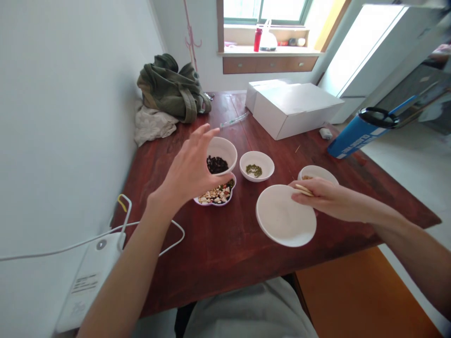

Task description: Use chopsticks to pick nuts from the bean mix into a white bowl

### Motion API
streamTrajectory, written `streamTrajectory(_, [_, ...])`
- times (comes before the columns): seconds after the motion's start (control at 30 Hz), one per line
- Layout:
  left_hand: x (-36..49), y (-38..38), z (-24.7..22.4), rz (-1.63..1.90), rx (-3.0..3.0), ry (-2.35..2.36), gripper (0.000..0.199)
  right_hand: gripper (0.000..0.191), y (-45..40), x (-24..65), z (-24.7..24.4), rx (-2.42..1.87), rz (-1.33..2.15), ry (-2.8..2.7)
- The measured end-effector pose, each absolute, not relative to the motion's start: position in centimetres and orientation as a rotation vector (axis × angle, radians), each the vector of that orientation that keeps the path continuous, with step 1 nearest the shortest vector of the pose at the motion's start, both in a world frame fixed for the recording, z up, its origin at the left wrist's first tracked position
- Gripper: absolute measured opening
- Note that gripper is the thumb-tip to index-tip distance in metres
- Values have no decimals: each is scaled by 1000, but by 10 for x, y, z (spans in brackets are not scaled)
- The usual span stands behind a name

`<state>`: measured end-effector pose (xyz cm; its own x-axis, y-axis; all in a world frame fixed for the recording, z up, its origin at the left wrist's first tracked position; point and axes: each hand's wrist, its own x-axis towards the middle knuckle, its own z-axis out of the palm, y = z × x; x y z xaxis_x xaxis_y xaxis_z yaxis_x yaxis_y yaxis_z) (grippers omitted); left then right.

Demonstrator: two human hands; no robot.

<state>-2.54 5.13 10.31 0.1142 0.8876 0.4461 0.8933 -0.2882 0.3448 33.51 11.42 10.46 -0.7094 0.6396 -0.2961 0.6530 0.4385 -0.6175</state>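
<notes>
My left hand (188, 166) is held in a C shape, fingers and thumb apart, by a white bowl (229, 149) of black beans (217, 164); I cannot tell whether it touches the rim. Just nearer, partly under the thumb, lies a scalloped dish (225, 203) of mixed beans (210, 195). In my right hand (319, 197) are a tilted, shallow white bowl (286, 216), nothing seen in it, and light wooden chopsticks (303, 189). Between the hands stands a white bowl (247, 172) with green beans (254, 170). Another white bowl (322, 172) is partly hidden behind the right hand.
White boxes (299, 103) sit at the back of the dark red table (218, 249). A blue tumbler (362, 131) stands at the right. A green bag (172, 87) and a cloth (153, 124) lie back left. A white power strip (91, 277) with a cable is at the left wall.
</notes>
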Motion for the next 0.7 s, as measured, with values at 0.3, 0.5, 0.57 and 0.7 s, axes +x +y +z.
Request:
streamTrajectory(0.3, [-59,165,41,-937,-2451,-1952,103,28,92,290,74,959,-1443,2451])
streamTrajectory(0.5, [-59,179,23,-896,-2524,-1975,108,16,93,269,63,837,-1446,2470])
streamTrajectory(0.57, [-59,182,19,-898,-2540,-1976,110,15,94,262,61,791,-1429,2491])
streamTrajectory(0.7, [-58,186,11,-897,-2539,-1971,110,21,92,248,59,734,-1394,2507])
